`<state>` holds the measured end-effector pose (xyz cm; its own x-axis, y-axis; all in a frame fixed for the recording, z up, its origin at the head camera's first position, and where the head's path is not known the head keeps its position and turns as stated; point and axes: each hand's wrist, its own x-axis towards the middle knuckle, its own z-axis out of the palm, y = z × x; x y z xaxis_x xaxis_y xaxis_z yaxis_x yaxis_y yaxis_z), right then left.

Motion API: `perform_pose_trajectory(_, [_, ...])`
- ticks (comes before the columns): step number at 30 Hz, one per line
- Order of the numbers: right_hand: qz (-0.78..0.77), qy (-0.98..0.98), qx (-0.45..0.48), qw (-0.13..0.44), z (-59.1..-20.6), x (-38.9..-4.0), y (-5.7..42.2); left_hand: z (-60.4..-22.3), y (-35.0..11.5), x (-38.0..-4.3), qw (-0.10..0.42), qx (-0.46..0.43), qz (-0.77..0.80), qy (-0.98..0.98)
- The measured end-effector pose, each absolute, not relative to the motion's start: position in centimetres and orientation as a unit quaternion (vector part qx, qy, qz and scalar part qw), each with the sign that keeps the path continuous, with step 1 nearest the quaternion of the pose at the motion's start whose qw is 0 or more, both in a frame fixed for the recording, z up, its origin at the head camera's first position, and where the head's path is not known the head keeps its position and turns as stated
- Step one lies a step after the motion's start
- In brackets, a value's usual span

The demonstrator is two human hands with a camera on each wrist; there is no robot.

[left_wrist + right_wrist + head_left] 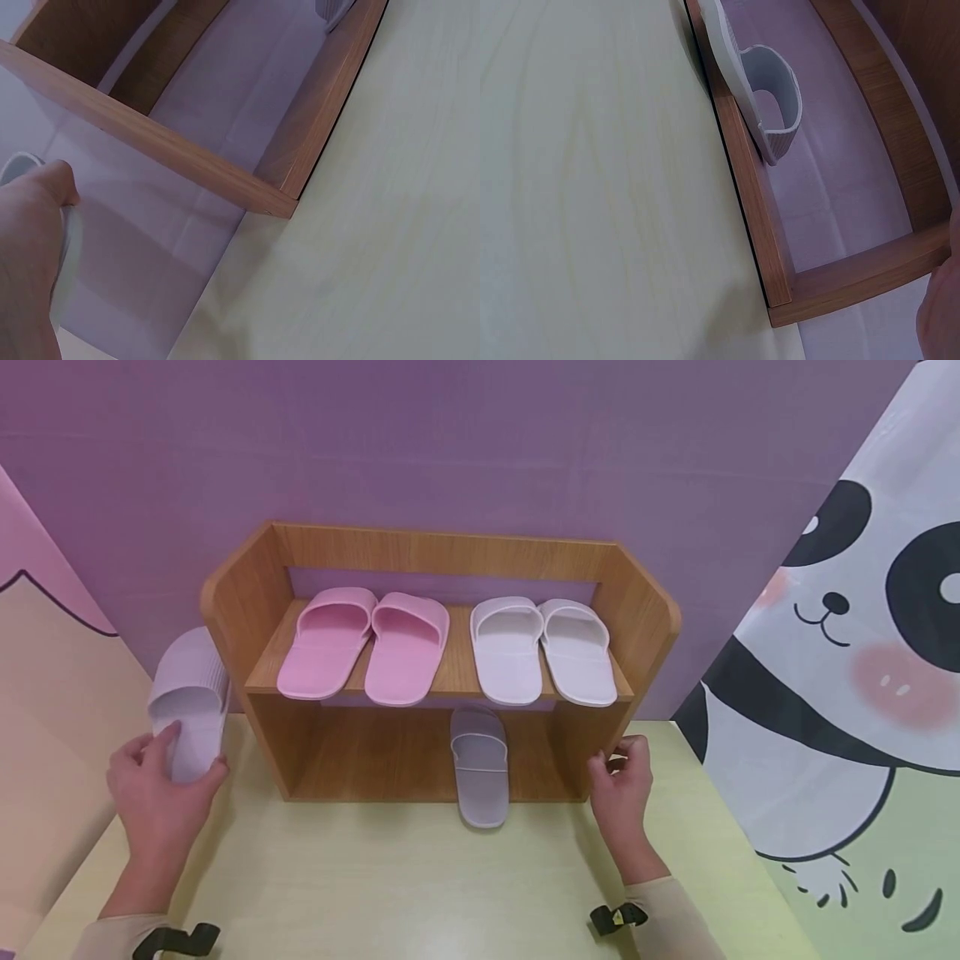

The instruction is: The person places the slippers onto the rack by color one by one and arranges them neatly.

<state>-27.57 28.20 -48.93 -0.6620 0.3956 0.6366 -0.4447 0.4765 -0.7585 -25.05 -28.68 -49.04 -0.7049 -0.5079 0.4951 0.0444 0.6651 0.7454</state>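
My left hand (pixel 161 785) holds a pale lavender slipper (pixel 191 706) by its toe end, thumb on one side and fingers on the other. That slipper is off the table, just left of the wooden shoe rack (pixel 450 552). In the left wrist view only part of the slipper (pixel 67 262) shows beside the hand. At the rack's right side panel, my right hand (pixel 624 781) grips the lower front edge with curled fingers. A single grey-lavender slipper (pixel 482 777) lies on the bottom level, its toe end jutting past the front edge.
On the upper shelf sit a pair of pink slippers, one (pixel 330 643) beside the other (pixel 407 647), and a white pair (pixel 508 647) to their right. The rack stands on a pale wooden table (pixel 390 877) against a purple backdrop (pixel 450 443). A panda-print sheet (pixel 810 727) hangs at right.
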Motion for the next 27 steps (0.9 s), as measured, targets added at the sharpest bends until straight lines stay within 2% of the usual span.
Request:
perform_pose_trajectory(15, [0.518,-0.754,0.004,0.404,-48.6,-27.3,28.0,-48.3,-28.4,-25.1,0.46,0.125,-0.372,-0.797])
perform_pose_trajectory(23, [0.519,-0.756,-0.004,0.399,-48.6,-27.3,27.9,-47.4,-27.9,-25.0,0.544,0.106,-0.373,-0.744])
perform_pose_trajectory(27, [0.518,-0.754,-0.002,0.404,-48.6,-27.3,27.9,-46.8,-27.6,-24.8,0.568,0.086,-0.388,-0.721])
